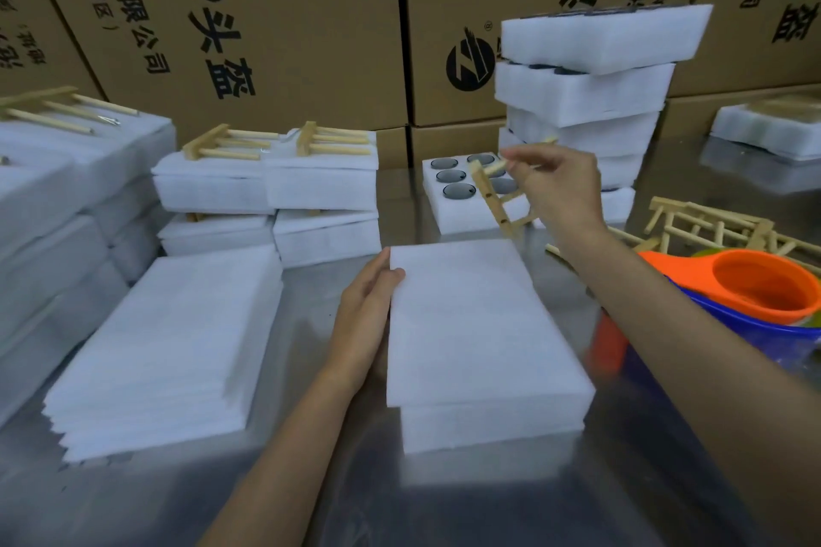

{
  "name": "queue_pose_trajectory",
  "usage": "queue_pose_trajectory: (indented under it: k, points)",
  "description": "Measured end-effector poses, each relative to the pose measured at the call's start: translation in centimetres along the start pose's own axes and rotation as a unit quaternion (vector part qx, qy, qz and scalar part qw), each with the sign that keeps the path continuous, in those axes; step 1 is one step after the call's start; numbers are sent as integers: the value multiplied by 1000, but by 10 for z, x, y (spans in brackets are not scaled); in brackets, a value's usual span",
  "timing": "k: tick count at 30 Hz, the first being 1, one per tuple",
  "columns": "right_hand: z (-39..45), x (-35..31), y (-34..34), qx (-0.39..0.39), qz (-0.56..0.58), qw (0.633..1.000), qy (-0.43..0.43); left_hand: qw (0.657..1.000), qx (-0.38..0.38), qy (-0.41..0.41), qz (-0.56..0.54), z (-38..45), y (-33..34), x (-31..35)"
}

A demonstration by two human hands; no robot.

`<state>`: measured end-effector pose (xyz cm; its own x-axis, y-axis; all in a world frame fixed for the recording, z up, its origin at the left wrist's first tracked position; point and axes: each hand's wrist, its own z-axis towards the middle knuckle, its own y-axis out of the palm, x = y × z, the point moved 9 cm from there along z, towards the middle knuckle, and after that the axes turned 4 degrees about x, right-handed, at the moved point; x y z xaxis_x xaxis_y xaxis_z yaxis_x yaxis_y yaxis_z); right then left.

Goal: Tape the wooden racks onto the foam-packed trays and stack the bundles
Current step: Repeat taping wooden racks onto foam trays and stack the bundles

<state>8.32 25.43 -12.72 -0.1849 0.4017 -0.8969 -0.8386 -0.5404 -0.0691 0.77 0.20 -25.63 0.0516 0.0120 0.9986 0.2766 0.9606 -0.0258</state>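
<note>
Nearest me lies the foam-packed tray (484, 369), a white block capped with a flat foam sheet, resting on the shiny steel table (177, 502). Its long axis runs away from me, slightly angled, with the far end toward the cartons. My left hand (364, 315) lies along its left edge, fingers straight and together, pressing flat against the side of the cover sheet near the far left corner.

To the left of that tray, just beside my left forearm, sits a stack of foam sheets (169, 346), lying flat with the same lengthwise heading.

Farther out and above the tray's far end, my right hand (559, 191) pinches a wooden rack (493, 200) by one of its dowels, fingers curled round it. The rack hangs in the air, tilted: its drilled rail slants from upper left down to lower right, and the dowels stick out toward my hand on the right.

Behind the rack stands an open foam tray (462, 191) with dark round glasses set in its holes. At my right are an orange cup (764, 289) nested in a blue bowl (728, 320), and beyond them a loose pile of racks (711, 227).

Left of centre, finished bundles (266, 182) sit stacked, racks on top with dowels pointing right. A tall stack of foam trays (586, 102) rises at the back right, before brown printed cartons (249, 13).
</note>
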Motion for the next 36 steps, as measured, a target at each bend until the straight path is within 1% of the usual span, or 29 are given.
queue_pose_trajectory:
  k: [3,4,6,7,9,10,11,13,14,16,18,22,24,26,27,31,36]
  points:
    - [-21,-51,-14,-7,70,996,-47,1000,8,-3,-1,0,-1,0]
    - [-30,-65,-14,-26,98,993,-59,1000,6,-3,4,-1,-1,1]
    - [-52,-86,-7,-91,143,982,-81,1000,1,1,10,-2,1,3]
    - [-65,-94,-4,-120,140,977,-105,1000,1,2,10,-2,2,3]
    - [-93,-99,4,-177,90,964,-175,1000,-6,3,9,-3,2,5]
    - [-109,-94,9,-208,55,956,-200,1000,-11,6,9,-4,3,6]
    - [-122,-82,12,-235,23,950,-206,1000,-10,8,9,-4,3,6]
    - [-135,-53,7,-262,3,950,-170,1000,4,6,9,-4,1,7]
    - [-136,-43,1,-269,20,952,-142,1000,8,4,11,-4,0,7]
    - [-131,-30,-8,-279,96,952,-79,1000,6,-3,16,-3,0,5]
    - [-121,-23,-16,-258,158,952,-33,1000,5,-10,12,-3,1,4]
    - [-100,6,-35,-141,208,967,49,1000,7,-11,7,-4,1,5]
    - [-95,25,-45,-77,178,977,88,1000,6,-14,3,-4,1,4]
    - [-94,38,-47,-47,112,986,112,1000,6,-14,2,-5,2,4]
    - [-95,42,-44,-51,83,989,115,1000,7,-14,3,-5,1,5]
    - [-104,50,-31,-118,14,985,124,1000,0,-12,12,-6,2,6]
    - [-107,42,-31,-145,-9,986,80,1000,7,-10,20,-8,3,8]
